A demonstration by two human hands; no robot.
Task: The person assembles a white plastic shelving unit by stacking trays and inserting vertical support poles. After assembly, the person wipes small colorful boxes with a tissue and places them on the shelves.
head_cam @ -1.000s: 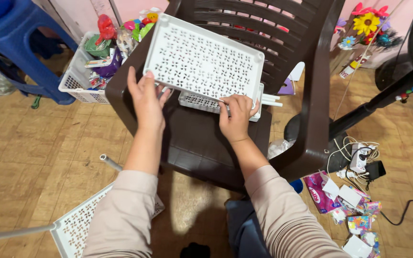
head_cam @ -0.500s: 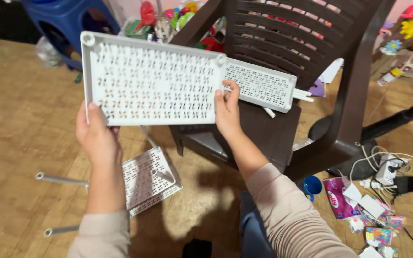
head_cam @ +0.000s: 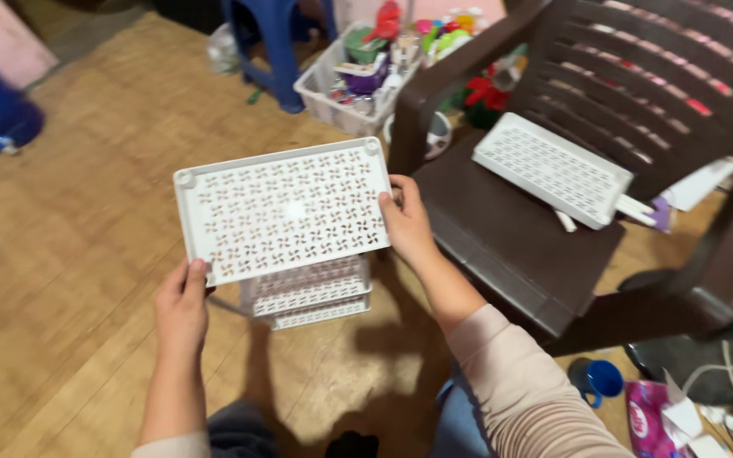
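Both hands, left hand [head_cam: 181, 307] and right hand [head_cam: 406, 222], grip clamped on opposite edges of the white perforated shelf panel [head_cam: 282, 209] at mid-frame above the floor, which looks light, stiff, probably brittle plastic.

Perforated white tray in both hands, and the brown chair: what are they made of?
White perforated tray: looks like moulded plastic, semi-gloss; a regular cut-out pattern, rounded corner sockets and a glare spot suggest it. Left hand and right hand grip its opposite edges. Brown chair: probably moulded plastic too, with a smooth one-piece seat and slatted back showing a dull sheen.
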